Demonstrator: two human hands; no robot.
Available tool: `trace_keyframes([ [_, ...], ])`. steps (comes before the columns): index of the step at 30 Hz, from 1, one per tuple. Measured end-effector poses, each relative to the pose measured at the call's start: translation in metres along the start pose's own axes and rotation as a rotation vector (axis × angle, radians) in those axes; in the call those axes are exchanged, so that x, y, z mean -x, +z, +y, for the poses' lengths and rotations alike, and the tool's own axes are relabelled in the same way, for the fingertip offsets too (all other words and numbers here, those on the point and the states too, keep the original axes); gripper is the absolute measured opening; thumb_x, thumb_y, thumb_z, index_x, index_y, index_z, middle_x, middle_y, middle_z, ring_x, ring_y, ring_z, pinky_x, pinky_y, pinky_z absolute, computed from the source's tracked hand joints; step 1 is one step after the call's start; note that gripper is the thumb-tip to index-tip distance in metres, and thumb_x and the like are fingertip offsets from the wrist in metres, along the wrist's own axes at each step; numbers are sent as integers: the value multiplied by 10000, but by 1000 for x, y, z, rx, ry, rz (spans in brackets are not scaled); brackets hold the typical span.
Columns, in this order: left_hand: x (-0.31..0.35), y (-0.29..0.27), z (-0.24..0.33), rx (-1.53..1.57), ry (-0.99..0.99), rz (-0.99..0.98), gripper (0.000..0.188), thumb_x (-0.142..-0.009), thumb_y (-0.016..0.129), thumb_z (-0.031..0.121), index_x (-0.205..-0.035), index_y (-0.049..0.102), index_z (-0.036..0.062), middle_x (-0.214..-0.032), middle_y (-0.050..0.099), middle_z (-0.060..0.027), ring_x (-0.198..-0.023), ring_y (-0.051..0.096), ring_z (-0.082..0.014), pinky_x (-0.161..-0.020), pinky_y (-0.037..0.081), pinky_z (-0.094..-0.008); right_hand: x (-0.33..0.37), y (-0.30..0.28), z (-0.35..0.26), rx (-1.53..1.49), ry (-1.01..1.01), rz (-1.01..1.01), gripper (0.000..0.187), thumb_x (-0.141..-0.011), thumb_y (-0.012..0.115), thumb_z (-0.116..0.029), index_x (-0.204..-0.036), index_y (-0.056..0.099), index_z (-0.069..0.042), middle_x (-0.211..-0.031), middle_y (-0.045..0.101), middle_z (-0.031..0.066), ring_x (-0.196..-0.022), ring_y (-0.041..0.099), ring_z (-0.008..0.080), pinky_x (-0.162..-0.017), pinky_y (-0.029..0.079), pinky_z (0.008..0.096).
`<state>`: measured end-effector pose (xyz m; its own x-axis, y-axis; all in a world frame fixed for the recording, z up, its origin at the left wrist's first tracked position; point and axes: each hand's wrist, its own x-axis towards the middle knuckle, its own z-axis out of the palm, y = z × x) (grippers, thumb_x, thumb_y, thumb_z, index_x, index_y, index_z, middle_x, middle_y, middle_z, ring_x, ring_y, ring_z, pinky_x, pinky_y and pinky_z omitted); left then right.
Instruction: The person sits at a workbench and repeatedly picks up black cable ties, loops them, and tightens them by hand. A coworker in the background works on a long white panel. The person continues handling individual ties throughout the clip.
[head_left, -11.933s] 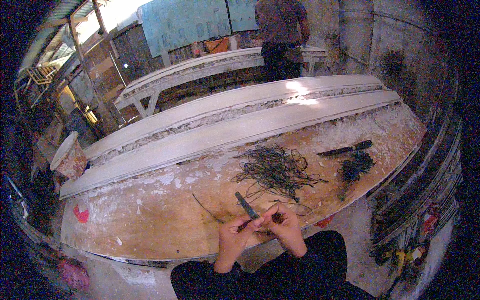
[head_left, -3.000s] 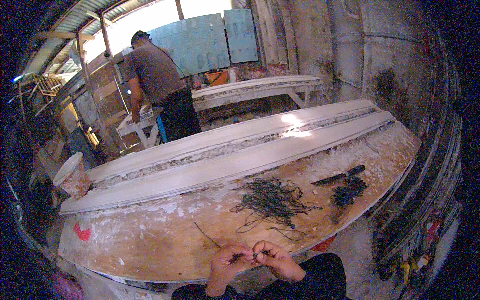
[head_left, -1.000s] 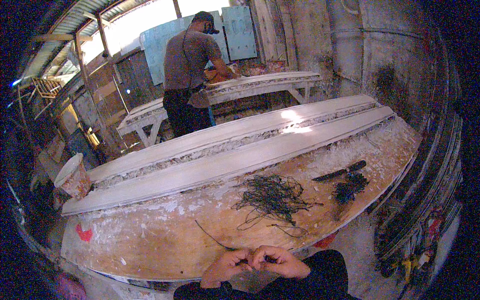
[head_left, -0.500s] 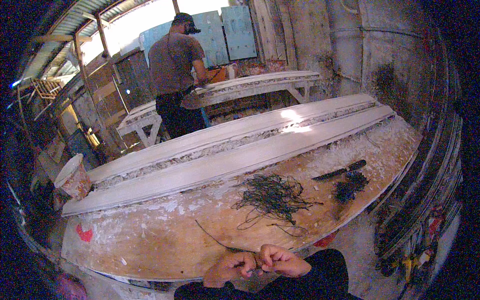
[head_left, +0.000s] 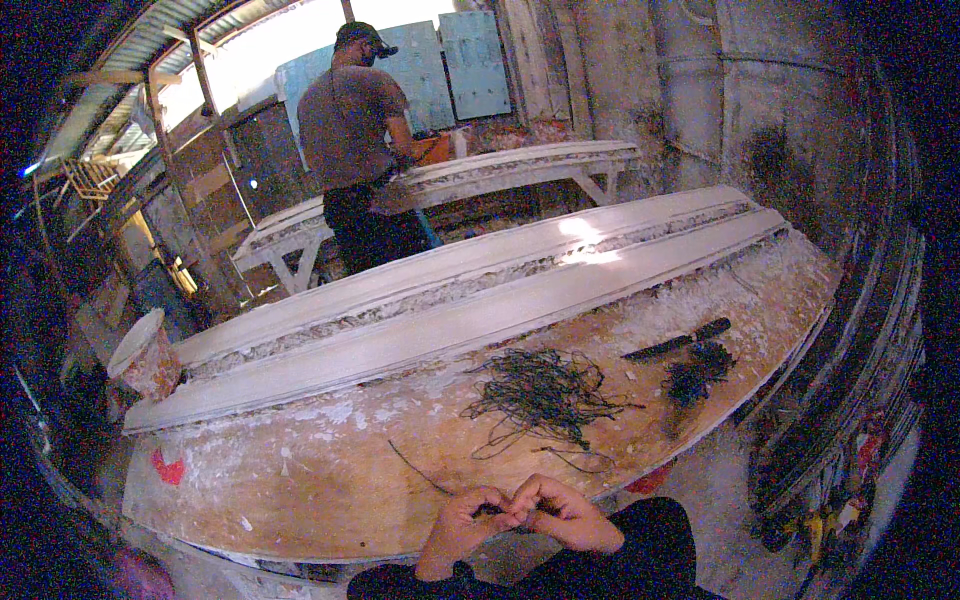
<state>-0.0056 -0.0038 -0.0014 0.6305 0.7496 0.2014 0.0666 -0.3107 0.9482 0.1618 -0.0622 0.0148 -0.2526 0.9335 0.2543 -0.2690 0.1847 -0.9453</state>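
Near the table's front edge, my left hand is closed in a pinch on a thin dark cord, whose loose end trails onto the board toward the upper left. My right hand meets it fingertip to fingertip, also pinching; the cord between the fingers is mostly hidden. Just beyond the hands lies a tangled heap of dark cord. To its right are a black-handled knife and a small dark bundle of short cord pieces.
The wooden tabletop is smeared with white residue. Two long pale moulded strips run along its far side. A stained bucket stands at the left end. Across from me a person works at another bench.
My hands have risen slightly, and the fingertips have come together. The trailing cord has shifted a little with them. Across the way, the person has moved slightly, head lifted a bit.
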Motion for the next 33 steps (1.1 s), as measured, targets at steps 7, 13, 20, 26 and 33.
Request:
trace_keyframes([
  [7, 4, 1, -19, 115, -40, -221, 229, -782, 621, 218, -900, 579, 25, -793, 609, -41, -730, 564, -101, -640, 452, -242, 0, -3, -6, -41, 74, -132, 122, -846, 479, -69, -961, 485, -30, -874, 500, 39, -833, 497, 130, -754, 388, 248],
  [13, 8, -12, -27, 87, 45, -439, 259, -824, 560, 284, -864, 574, 29, -757, 595, -23, -683, 534, -80, -601, 432, -231, 2, -4, -7, -92, 94, -274, 113, -832, 486, -54, -939, 452, -42, -863, 463, 30, -810, 474, 119, -712, 386, 244],
  [20, 6, -14, -2, 186, 97, -493, 220, -827, 551, 253, -760, 534, 43, -723, 549, -5, -674, 481, -87, -609, 393, -242, 6, -5, -4, -226, 142, -306, 95, -828, 505, -60, -813, 413, -78, -787, 414, 11, -764, 431, 105, -682, 348, 228],
  [26, 8, -15, -8, 224, -24, -468, 208, -828, 547, 248, -779, 533, 47, -742, 538, -14, -707, 491, -119, -648, 390, -242, 7, -3, 2, -316, 175, -186, 135, -830, 518, -96, -773, 396, -92, -765, 410, 7, -747, 423, 110, -679, 336, 226],
  [33, 2, 9, -24, 431, 171, -109, 419, -715, 687, 236, -1020, 475, 42, -942, 508, -67, -922, 499, -179, -808, 400, -296, -5, 0, -1, -500, 80, 230, 206, -818, 553, -198, -944, 444, -76, -790, 448, 26, -740, 467, 143, -688, 405, 290],
])
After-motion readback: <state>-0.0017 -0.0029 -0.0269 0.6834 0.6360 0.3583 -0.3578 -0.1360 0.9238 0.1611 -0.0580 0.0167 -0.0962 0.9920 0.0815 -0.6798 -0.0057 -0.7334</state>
